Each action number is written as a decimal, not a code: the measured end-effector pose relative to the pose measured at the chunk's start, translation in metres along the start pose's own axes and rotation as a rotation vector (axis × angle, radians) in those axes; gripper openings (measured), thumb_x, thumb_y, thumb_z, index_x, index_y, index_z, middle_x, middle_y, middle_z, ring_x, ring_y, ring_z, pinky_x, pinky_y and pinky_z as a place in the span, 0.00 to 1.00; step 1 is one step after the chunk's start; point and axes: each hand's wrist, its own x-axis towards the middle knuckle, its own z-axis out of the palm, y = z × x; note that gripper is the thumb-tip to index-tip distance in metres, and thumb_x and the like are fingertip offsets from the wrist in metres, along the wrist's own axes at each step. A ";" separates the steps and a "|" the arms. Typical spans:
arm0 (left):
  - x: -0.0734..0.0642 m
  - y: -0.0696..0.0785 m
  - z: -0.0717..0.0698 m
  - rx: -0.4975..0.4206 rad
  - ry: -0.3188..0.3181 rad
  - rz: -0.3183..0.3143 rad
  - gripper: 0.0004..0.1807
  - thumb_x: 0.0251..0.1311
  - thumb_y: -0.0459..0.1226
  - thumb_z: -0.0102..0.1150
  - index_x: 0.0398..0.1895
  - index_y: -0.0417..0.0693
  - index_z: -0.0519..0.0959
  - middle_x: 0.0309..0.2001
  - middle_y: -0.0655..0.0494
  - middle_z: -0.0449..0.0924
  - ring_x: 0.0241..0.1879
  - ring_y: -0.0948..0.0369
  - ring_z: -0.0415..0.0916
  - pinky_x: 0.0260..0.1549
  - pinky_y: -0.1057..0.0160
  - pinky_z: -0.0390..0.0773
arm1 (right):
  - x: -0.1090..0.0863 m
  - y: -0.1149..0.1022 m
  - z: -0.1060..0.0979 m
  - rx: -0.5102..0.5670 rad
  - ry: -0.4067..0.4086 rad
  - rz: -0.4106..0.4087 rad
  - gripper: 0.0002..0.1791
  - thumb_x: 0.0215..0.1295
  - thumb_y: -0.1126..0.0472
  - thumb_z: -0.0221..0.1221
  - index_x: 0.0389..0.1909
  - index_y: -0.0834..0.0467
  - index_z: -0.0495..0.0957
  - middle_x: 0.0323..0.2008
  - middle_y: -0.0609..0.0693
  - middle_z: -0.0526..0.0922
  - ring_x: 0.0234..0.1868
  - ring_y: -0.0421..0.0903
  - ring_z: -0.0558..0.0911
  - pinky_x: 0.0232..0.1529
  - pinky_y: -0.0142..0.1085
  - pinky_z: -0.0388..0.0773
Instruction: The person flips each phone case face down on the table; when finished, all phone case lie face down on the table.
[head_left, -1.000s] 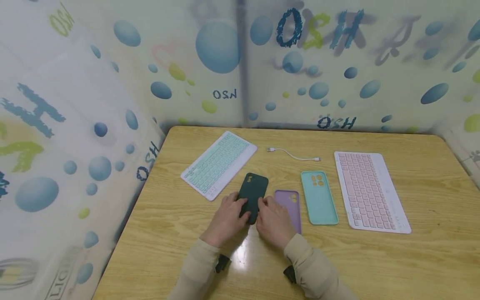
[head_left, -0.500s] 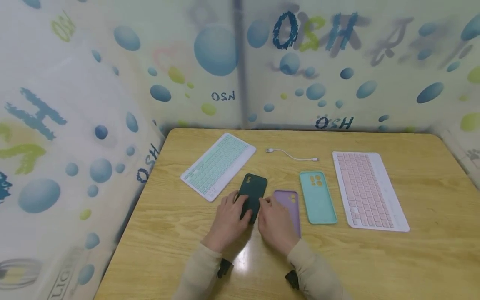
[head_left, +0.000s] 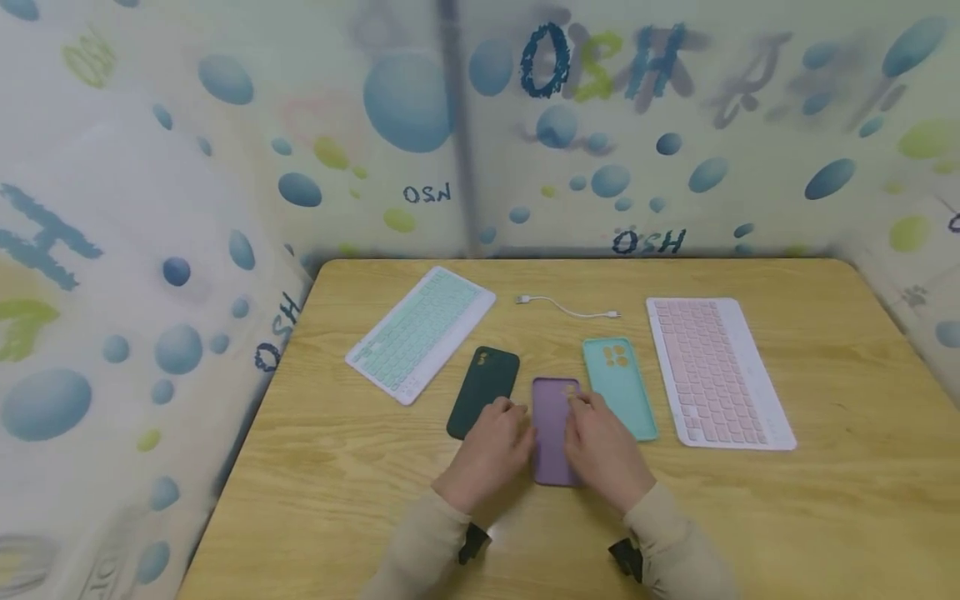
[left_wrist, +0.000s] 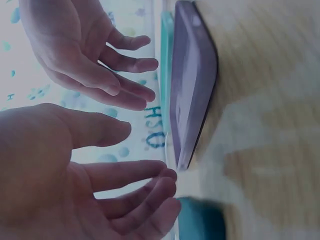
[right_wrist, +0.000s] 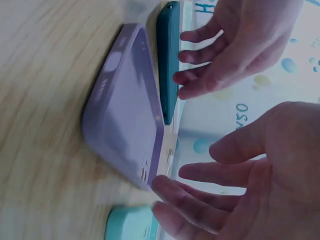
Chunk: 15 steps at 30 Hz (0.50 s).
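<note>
A purple phone case (head_left: 551, 437) lies hollow side up on the table between my two hands. My left hand (head_left: 487, 454) hovers by its left edge, fingers loosely bent and apart from the case in the left wrist view (left_wrist: 125, 205). My right hand (head_left: 606, 450) is over its right edge; in the right wrist view a fingertip (right_wrist: 162, 185) meets the case's corner, and I cannot tell whether it touches. Neither hand holds anything. Left of the purple case lies a dark green phone case (head_left: 487, 379), back up. To the right is a turquoise phone case (head_left: 626, 392), partly behind my right hand.
A white keyboard with mint keys (head_left: 420, 333) lies slanted at the back left. At the right is a white keyboard with pink keys (head_left: 716, 371). A short white USB cable (head_left: 566, 308) lies near the table's back edge, in front of the patterned wall (head_left: 555, 175).
Both hands have left the dark green case and moved right to the purple one. The purple case now lies straighter and slightly nearer me. The head view has shifted a little right.
</note>
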 end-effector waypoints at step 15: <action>-0.001 0.010 0.016 -0.009 -0.030 -0.050 0.13 0.67 0.36 0.54 0.35 0.33 0.82 0.29 0.51 0.72 0.27 0.61 0.66 0.25 0.66 0.70 | -0.014 0.009 0.001 0.040 -0.083 0.001 0.15 0.65 0.70 0.53 0.48 0.76 0.77 0.51 0.70 0.79 0.54 0.63 0.80 0.54 0.52 0.79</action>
